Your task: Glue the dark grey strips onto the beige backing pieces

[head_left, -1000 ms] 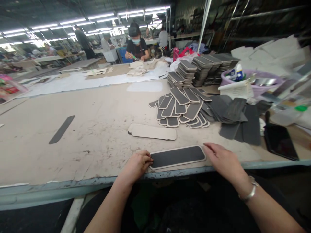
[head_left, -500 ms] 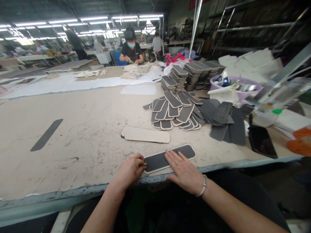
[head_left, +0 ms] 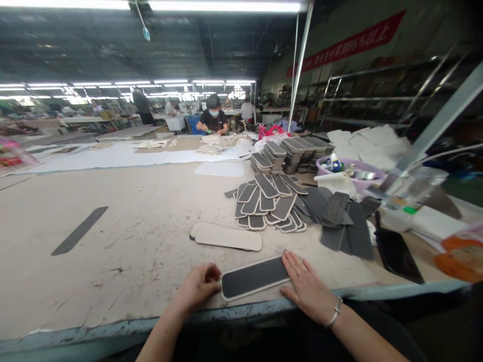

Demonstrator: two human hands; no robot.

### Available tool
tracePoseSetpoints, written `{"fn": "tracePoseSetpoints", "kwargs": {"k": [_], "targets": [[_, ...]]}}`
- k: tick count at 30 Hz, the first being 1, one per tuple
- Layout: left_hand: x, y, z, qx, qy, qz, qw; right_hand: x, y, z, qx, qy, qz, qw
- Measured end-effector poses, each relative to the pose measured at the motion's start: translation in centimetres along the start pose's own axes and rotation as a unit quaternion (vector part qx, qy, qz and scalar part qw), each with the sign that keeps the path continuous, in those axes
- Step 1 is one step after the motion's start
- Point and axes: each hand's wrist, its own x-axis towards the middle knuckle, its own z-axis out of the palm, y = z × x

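Observation:
A long dark grey panel with rounded corners and a pale border (head_left: 252, 277) lies flat near the table's front edge. My right hand (head_left: 307, 289) is spread flat over its right end, fingers stretched out, covering that end. At the left end, my left hand (head_left: 198, 287) rests with curled fingers, thumb and forefinger a little apart beside the panel's edge; nothing shows between them. Just behind the panel is a small stack of pale beige strips (head_left: 226, 237), with a bit of dark material under it.
Bordered panels (head_left: 266, 203) are heaped behind, beside plain dark pieces (head_left: 349, 229) and tall stacks of panels (head_left: 302, 153). A lone dark strip (head_left: 80, 230) lies left. To the right are a black phone-like slab (head_left: 400, 254) and a purple basin (head_left: 372, 183). A co-worker (head_left: 213, 120) sits opposite.
My right hand has slid rightward along the panel to its end. My left fingers have loosened at the left end. The camera has tilted up, so the table appears lower.

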Motion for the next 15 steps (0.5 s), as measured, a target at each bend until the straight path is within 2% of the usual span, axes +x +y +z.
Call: {"fn": "tracePoseSetpoints", "kwargs": {"k": [2,3,4,6,8,11,15], "targets": [[0.0,0.5,0.2,0.019,0.088,0.004,0.996,0.0,0.1,0.1,0.005,0.0,0.005,1.0],[-0.1,1.1,0.6,0.047,0.121,0.033,0.991,0.0,0.1,0.2,0.008,-0.001,0.008,1.0],[-0.3,1.7,1.2,0.082,0.131,0.074,0.985,0.0,0.0,0.3,0.011,-0.003,0.011,1.0],[-0.9,3.0,2.6,0.155,0.078,0.159,0.972,0.0,-0.1,0.4,0.018,-0.013,0.018,1.0],[-1.4,3.9,4.1,0.216,0.001,0.198,0.956,0.1,-0.1,0.2,0.027,-0.031,0.025,0.999],[-1.7,4.2,5.1,0.264,-0.05,0.188,0.945,0.5,0.3,-0.6,0.053,-0.062,0.022,0.996],[-1.7,3.8,4.7,0.265,-0.071,0.182,0.944,1.8,1.4,-2.2,0.093,-0.065,0.037,0.993]]}}
